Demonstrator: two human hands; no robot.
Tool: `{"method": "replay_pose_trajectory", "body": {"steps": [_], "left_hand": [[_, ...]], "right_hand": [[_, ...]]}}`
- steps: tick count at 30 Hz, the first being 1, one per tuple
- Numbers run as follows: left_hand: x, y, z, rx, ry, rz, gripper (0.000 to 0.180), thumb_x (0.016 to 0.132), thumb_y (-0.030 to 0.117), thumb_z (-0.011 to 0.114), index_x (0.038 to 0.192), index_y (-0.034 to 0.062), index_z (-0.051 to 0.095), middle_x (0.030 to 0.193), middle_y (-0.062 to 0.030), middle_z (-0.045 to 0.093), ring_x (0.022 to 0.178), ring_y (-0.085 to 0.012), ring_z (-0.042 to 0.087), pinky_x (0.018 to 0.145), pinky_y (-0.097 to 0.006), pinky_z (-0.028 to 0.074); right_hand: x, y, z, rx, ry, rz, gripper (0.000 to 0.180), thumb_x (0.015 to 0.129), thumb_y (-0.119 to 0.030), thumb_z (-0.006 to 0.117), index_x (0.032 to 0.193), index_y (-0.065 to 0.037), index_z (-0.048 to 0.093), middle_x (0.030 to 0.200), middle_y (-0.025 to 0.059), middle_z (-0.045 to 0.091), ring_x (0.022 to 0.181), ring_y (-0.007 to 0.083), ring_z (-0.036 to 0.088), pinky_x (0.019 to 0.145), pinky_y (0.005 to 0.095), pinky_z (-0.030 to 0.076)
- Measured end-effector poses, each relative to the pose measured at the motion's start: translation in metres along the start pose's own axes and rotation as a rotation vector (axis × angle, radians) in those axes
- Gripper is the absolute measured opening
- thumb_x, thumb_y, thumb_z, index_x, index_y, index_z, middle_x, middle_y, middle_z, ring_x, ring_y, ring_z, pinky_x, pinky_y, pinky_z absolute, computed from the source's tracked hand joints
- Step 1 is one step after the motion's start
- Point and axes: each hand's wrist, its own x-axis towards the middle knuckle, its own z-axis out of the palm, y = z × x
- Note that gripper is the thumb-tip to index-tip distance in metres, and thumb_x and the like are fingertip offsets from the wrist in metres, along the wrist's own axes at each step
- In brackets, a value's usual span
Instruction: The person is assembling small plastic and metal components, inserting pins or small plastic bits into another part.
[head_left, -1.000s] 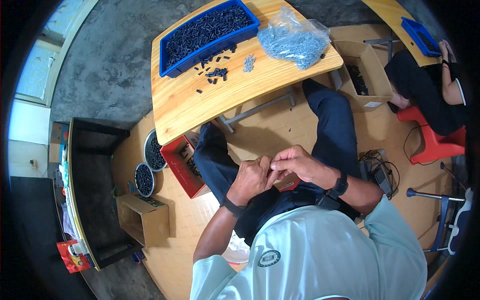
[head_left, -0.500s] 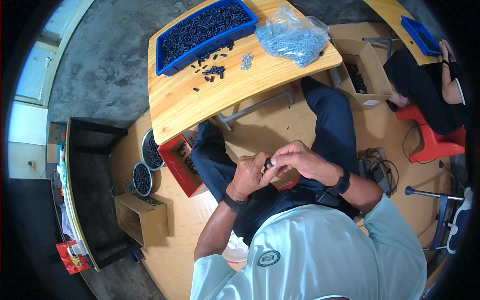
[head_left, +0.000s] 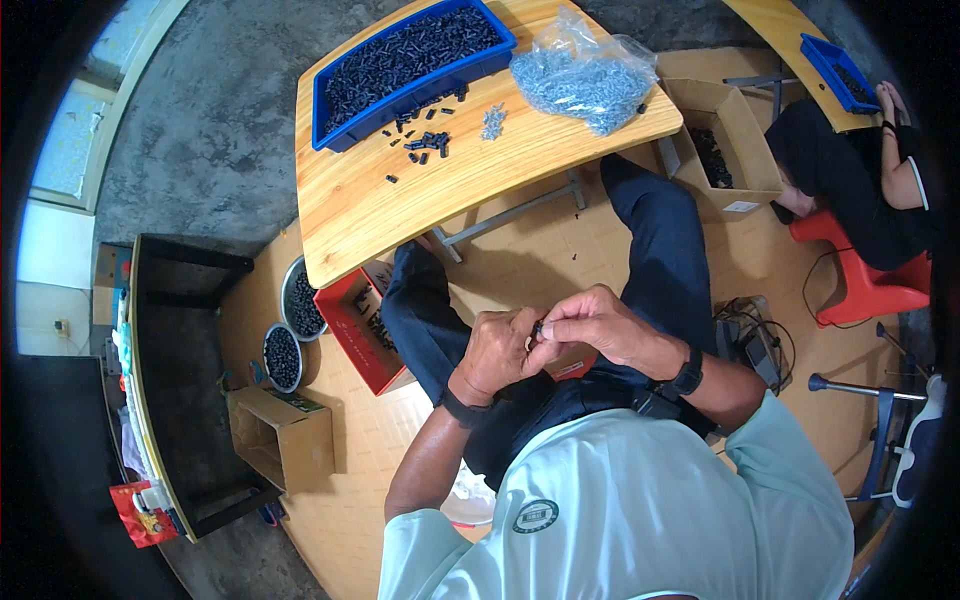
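Observation:
Over my lap, my left hand (head_left: 500, 350) pinches a small black plastic part (head_left: 538, 328) between thumb and fingers. My right hand (head_left: 598, 322) meets it there, thumb and fingertips pressed together at the same part; whether a smaller piece sits in them is hidden. Beyond my knees, the wooden table (head_left: 400, 225) carries a blue tray (head_left: 415, 101) heaped with black cylindrical parts. Several loose black parts (head_left: 430, 142) lie before the tray, beside a little pile of silvery screws (head_left: 493, 121). A clear plastic bag (head_left: 585, 75) full of similar metal pieces rests at the table's far right.
On the floor to the left stand two metal bowls (head_left: 284, 358) of black parts, a red box (head_left: 352, 335) and a cardboard box (head_left: 290, 440). Right of the table is an open carton (head_left: 745, 140). Another person (head_left: 850, 170) sits on a red stool (head_left: 855, 275) at the far right.
Both hands stay together over my lap, and the fingertips have shifted slightly around the black part. Otherwise the scene looks the same.

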Motion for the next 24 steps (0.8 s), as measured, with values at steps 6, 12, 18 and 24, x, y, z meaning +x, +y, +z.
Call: {"method": "replay_pose_trajectory", "body": {"steps": [6, 12, 18, 24], "left_hand": [[0.001, -0.002, 0.0, 0.061, 0.007, 0.048, 0.024, 0.082, 0.024, 0.075, 0.091, 0.0032, 0.065, 0.06, -0.0124, 0.061, 0.052, -0.028, 0.064, 0.051, -0.036, 0.051], [0.004, 0.0, -0.001, 0.126, 0.009, 0.057, 0.027, 0.082, 0.027, 0.076, 0.088, 0.0037, 0.063, 0.059, -0.0135, 0.06, 0.052, -0.0309, 0.064, 0.05, -0.038, 0.051], [0.006, -0.008, 0.003, 0.203, -0.009, 0.1, 0.036, 0.086, 0.034, 0.073, 0.077, 0.0052, 0.054, 0.055, -0.014, 0.055, 0.052, -0.0314, 0.063, 0.049, -0.041, 0.05], [0.007, -0.036, 0.03, 0.279, -0.098, 0.02, 0.037, 0.09, 0.037, 0.068, 0.078, 0.0044, 0.054, 0.053, -0.0168, 0.055, 0.047, -0.0346, 0.06, 0.047, -0.044, 0.048]], "right_hand": [[0.001, 0.0, -0.003, -0.026, -0.038, -0.004, 0.02, 0.093, -0.012, 0.067, 0.096, 0.007, 0.072, 0.084, 0.0103, 0.071, 0.073, 0.011, 0.064, 0.07, 0.0256, 0.053], [0.001, 0.004, 0.002, 0.009, 0.034, -0.034, 0.018, 0.092, -0.013, 0.068, 0.094, 0.005, 0.072, 0.082, 0.0093, 0.072, 0.073, 0.0107, 0.064, 0.069, 0.0247, 0.052], [0.005, 0.013, -0.002, -0.002, 0.084, -0.053, 0.019, 0.093, -0.014, 0.067, 0.093, 0.004, 0.071, 0.08, 0.0096, 0.072, 0.071, 0.0113, 0.065, 0.07, 0.0248, 0.053], [0.02, 0.025, -0.018, 0.088, 0.2, 0.087, 0.019, 0.093, -0.015, 0.064, 0.091, 0.002, 0.071, 0.081, 0.011, 0.072, 0.075, 0.0155, 0.068, 0.074, 0.0287, 0.054]]}}
